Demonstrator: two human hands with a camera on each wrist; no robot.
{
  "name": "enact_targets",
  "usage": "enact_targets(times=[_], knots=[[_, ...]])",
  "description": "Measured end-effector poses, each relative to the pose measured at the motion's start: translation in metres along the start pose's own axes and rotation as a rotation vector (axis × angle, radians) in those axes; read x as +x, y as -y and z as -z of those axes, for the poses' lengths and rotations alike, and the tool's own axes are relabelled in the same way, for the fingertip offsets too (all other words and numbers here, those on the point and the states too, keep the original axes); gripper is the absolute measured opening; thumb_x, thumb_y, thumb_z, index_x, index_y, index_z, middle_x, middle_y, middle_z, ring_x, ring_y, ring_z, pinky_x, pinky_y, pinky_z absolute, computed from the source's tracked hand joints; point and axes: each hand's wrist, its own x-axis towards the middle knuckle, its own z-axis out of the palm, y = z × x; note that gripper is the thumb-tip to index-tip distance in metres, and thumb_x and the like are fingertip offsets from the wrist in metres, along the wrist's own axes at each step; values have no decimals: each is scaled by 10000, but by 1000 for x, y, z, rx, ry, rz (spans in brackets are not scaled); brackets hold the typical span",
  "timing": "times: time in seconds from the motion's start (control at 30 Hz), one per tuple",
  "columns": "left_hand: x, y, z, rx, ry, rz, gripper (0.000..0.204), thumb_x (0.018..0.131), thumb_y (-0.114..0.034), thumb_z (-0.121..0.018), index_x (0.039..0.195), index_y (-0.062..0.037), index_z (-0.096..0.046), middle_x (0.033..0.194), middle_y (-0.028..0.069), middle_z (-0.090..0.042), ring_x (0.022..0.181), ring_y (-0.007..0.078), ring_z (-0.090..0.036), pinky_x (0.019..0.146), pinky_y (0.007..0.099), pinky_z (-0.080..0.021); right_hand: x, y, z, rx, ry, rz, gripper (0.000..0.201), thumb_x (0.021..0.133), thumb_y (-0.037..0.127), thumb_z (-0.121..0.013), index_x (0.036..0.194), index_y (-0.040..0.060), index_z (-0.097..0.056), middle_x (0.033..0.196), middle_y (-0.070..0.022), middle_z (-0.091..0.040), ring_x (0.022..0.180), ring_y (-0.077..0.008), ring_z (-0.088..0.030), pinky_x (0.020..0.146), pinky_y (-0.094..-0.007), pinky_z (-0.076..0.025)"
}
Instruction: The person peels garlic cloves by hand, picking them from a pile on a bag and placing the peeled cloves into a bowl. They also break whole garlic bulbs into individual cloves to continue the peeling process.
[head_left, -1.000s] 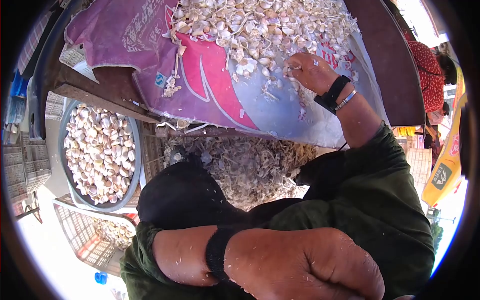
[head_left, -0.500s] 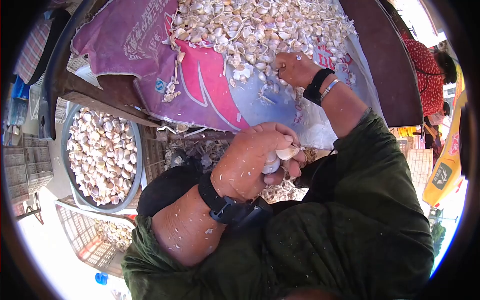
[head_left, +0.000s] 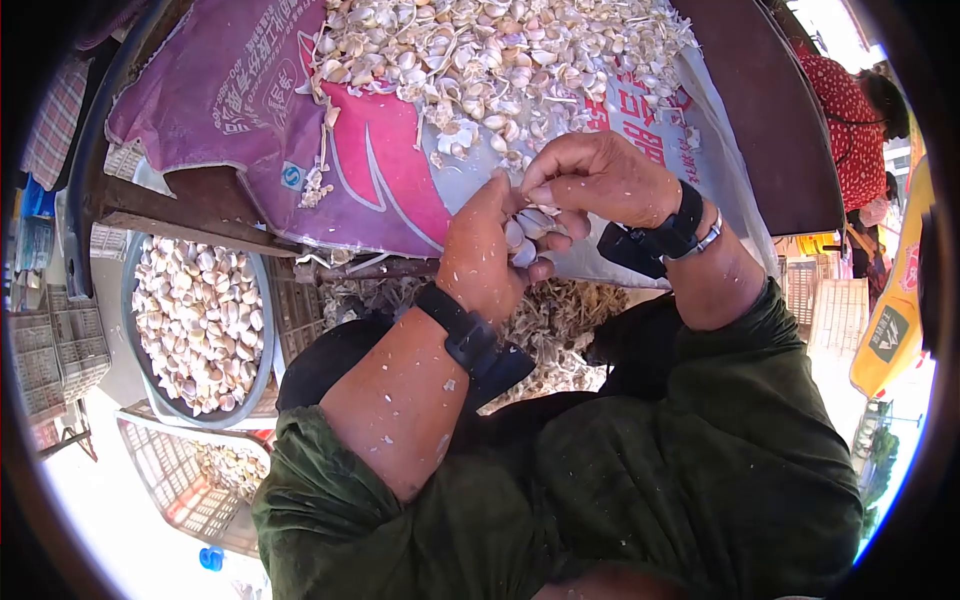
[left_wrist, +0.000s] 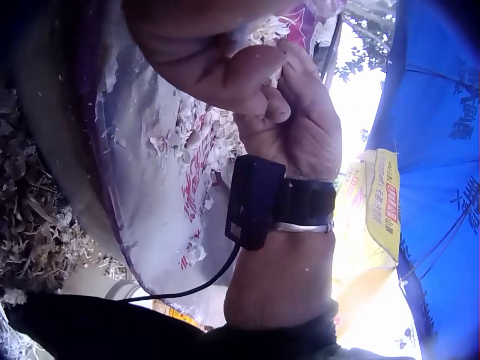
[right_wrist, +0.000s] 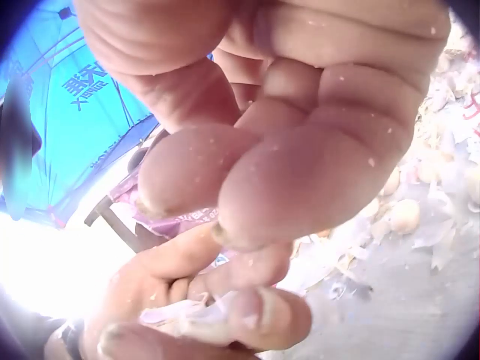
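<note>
In the head view my left hand (head_left: 480, 245) is cupped around several pale garlic cloves (head_left: 522, 238), held just over the near edge of the table. My right hand (head_left: 625, 185) meets it from the right, thumb and forefinger pinching at the top of the garlic. Between those fingertips, the piece is mostly hidden. In the right wrist view the curled fingers (right_wrist: 292, 180) of the right hand cover much of the picture, and white garlic (right_wrist: 199, 319) shows in the left hand below. The left wrist view has both hands close together, their contents hidden.
A heap of loose garlic cloves (head_left: 500, 50) covers the far part of the printed sheet (head_left: 250, 130). Beside my leg stands a tub (head_left: 265, 300) of cloves, with a plastic crate (head_left: 180, 500) near it. Dry skins (head_left: 560, 310) lie under the table. A person in red (head_left: 850, 110) is at the right.
My left hand has risen from my lap to the table edge, bringing garlic cloves into view. The right hand has left the heap's edge and come down to the left hand.
</note>
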Motion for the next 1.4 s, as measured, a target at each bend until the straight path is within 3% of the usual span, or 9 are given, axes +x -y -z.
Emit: enact_targets(times=[0.5,0.57,0.6,0.7,0.8,0.83,0.93,1.27,1.4], knots=[[5,2,16,111,138,-198,341,986,-344,-412,1037,-59,-591,845,53,-631,705,140,-580,517,267,-385,-38,49,-42,296,-14,217,93,921,28,-605,964,-42,-650,844,-91,-671,576,-113,-611,569,-244,-497],[0,4,15,345,201,-364,357,985,-357,-411,944,-54,-596,808,40,-599,669,135,-534,510,266,-357,-54,75,-67,568,151,436,64,881,-47,-610,938,-39,-640,801,-107,-659,569,-141,-630,620,-282,-502],[-3,5,14,228,160,-247,324,972,-332,-440,959,-53,-602,836,50,-601,675,138,-535,509,260,-361,-70,91,-75,657,286,395,158,866,-81,-584,1018,-89,-627,821,-261,-631,533,-238,-653,524,-295,-537],[-8,7,8,5,88,-18,264,947,-283,-497,989,-49,-614,892,70,-606,688,142,-537,507,250,-367,-49,104,-121,1046,1053,850,245,880,-16,-645,1074,-140,-562,844,-226,-626,663,-308,-636,511,-364,-495],[-16,8,7,38,90,-24,229,938,-237,-512,963,-29,-604,856,51,-605,689,125,-543,516,235,-376,-80,93,-147,1085,572,998,214,910,-1,-598,1067,-140,-558,848,-255,-605,673,-371,-606,514,-408,-469],[-17,8,7,59,79,-26,228,936,-234,-511,957,-26,-605,856,52,-603,692,126,-547,515,241,-380,-78,88,-143,985,943,924,216,914,8,-594,1069,-138,-561,879,-261,-609,706,-372,-617,535,-415,-484],[-21,5,10,61,88,-23,197,934,-193,-507,938,-24,-607,857,51,-598,699,119,-551,519,238,-387,-72,92,-136,865,1055,935,205,914,31,-606,1041,-128,-584,907,-247,-624,723,-345,-644,547,-374,-517],[-35,7,18,179,193,-79,185,959,-136,-468,970,-6,-599,900,69,-592,711,110,-557,579,219,-454,-73,105,-116,703,579,1054,120,903,63,-629,895,-44,-682,907,-235,-665,553,-245,-649,427,-278,-503],[-34,5,17,-33,332,64,304,981,-264,-453,1008,1,-601,951,100,-616,719,146,-576,613,261,-494,-77,92,-76,304,496,819,217,802,-41,-729,1009,-62,-668,911,-235,-659,735,-276,-690,680,-313,-560]])
